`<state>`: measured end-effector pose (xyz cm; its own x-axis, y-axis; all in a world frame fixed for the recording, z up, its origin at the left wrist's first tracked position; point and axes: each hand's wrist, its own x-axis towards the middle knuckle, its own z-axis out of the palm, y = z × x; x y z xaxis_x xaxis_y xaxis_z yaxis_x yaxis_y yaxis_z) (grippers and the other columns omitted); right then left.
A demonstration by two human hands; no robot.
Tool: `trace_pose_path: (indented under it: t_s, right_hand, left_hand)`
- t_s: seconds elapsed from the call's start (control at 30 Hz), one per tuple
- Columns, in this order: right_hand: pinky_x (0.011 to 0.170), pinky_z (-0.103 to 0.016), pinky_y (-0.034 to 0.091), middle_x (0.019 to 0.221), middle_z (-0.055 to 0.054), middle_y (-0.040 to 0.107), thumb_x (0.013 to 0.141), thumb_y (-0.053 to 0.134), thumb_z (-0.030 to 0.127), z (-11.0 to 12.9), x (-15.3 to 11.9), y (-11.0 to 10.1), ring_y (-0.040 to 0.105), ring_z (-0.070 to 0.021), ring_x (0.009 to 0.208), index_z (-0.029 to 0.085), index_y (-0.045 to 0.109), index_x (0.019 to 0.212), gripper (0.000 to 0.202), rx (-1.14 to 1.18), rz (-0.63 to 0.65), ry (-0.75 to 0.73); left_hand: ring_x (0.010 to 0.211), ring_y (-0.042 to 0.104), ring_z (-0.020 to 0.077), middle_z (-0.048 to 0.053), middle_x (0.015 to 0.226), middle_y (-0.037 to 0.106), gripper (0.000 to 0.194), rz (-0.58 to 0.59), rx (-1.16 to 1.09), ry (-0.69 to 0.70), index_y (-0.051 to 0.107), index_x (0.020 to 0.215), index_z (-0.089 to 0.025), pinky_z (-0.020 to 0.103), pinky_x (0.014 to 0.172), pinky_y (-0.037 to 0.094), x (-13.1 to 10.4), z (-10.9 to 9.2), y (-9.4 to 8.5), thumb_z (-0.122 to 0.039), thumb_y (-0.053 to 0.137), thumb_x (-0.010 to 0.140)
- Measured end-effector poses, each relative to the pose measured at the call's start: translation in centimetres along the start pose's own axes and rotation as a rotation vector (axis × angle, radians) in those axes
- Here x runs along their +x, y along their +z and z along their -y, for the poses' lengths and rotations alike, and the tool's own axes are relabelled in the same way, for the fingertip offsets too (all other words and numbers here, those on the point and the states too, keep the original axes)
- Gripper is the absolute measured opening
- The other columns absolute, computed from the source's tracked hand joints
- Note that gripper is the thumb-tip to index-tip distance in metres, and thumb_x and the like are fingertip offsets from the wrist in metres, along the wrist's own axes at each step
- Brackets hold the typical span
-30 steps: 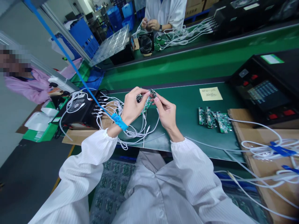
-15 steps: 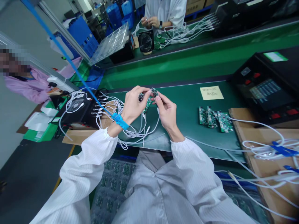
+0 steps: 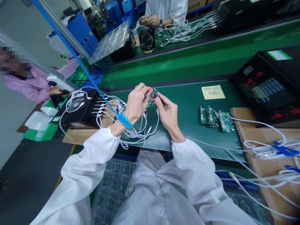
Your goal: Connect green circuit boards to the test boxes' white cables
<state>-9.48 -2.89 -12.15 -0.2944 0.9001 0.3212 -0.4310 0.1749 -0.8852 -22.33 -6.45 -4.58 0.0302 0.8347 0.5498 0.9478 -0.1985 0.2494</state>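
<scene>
Upright in my right hand (image 3: 168, 115), a small green circuit board (image 3: 155, 93) is gripped between thumb and fingers. A white cable (image 3: 157, 120) hangs below it, its plug close to my right fingertips. My left hand (image 3: 137, 102), with a blue wrist strap (image 3: 124, 121), is closed in a pinch just left of that board. Something small and dark shows at its fingertips, too small to name. Behind and below the fingers, part of another green board (image 3: 149, 104) shows, mostly hidden. Loose white cables (image 3: 133, 132) lie on the green mat under my left wrist.
Several circuit boards (image 3: 226, 121) lie at right, near a yellow note (image 3: 213, 92). A black tester (image 3: 269, 84) stands beyond cardboard (image 3: 243, 125) with coiled cables. Another black box (image 3: 79, 109) with plugged cables is at left. A co-worker's hands (image 3: 151, 20) are across the bench.
My left fingers have drawn slightly back from the board, and the left wrist has shifted a little right and up. My right hand keeps its hold almost unmoved.
</scene>
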Motion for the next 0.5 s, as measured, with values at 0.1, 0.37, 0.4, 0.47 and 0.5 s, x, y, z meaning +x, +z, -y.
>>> trace_pose_path:
  t_s: [0.1, 0.37, 0.4, 0.47, 0.5]
  right_hand:
    - [0.103, -0.047, 0.059, 0.125, -0.007, 0.076, 0.090, 0.068, 0.064, 0.1, -0.1, 0.1, 0.073, -0.0245, 0.109, 0.025, 0.073, 0.130, 0.055, -0.015, -0.006, 0.007]
    - [0.096, -0.043, 0.058, 0.118, -0.011, 0.076, 0.099, 0.057, 0.055, -1.4, -0.1, -1.2, 0.074, -0.0235, 0.103, 0.021, 0.066, 0.120, 0.041, -0.054, -0.144, 0.054]
    - [0.095, -0.043, 0.058, 0.116, -0.012, 0.077, 0.100, 0.055, 0.054, -1.8, 0.0, -1.7, 0.074, -0.0232, 0.100, 0.020, 0.063, 0.120, 0.040, -0.095, -0.170, 0.078]
    - [0.094, -0.043, 0.056, 0.111, -0.014, 0.077, 0.101, 0.053, 0.051, -2.6, 0.1, -2.6, 0.073, -0.0231, 0.096, 0.019, 0.057, 0.118, 0.037, -0.227, -0.204, 0.125]
    - [0.094, -0.043, 0.055, 0.108, -0.014, 0.076, 0.101, 0.053, 0.050, -3.0, 0.2, -3.1, 0.072, -0.0234, 0.094, 0.019, 0.056, 0.116, 0.034, -0.307, -0.215, 0.142]
  left_hand:
    - [0.089, 0.064, 0.0193, 0.008, 0.099, 0.067, 0.020, 0.022, 0.006, -0.006, 0.070, 0.102, -0.017, 0.032, 0.082, 0.051, 0.2, 0.1, 0.1, -0.022, 0.050, 0.103]
    - [0.097, 0.064, 0.0210, 0.009, 0.109, 0.065, 0.021, 0.186, 0.027, -0.083, 0.069, 0.114, -0.016, 0.034, 0.087, 0.051, -0.2, -0.7, -0.6, -0.026, 0.068, 0.095]
    - [0.094, 0.064, 0.0208, 0.009, 0.106, 0.066, 0.019, 0.246, 0.040, -0.109, 0.069, 0.110, -0.016, 0.033, 0.086, 0.051, -0.7, -1.1, -0.9, -0.028, 0.069, 0.095]
    - [0.082, 0.064, 0.0200, 0.007, 0.090, 0.067, 0.018, 0.505, 0.059, -0.152, 0.070, 0.094, -0.015, 0.032, 0.079, 0.049, -2.0, -1.9, -1.4, -0.033, 0.069, 0.095]
    - [0.077, 0.063, 0.0201, 0.006, 0.082, 0.066, 0.022, 0.678, 0.066, -0.163, 0.070, 0.087, -0.015, 0.032, 0.075, 0.048, -2.7, -2.3, -1.7, -0.036, 0.069, 0.095]
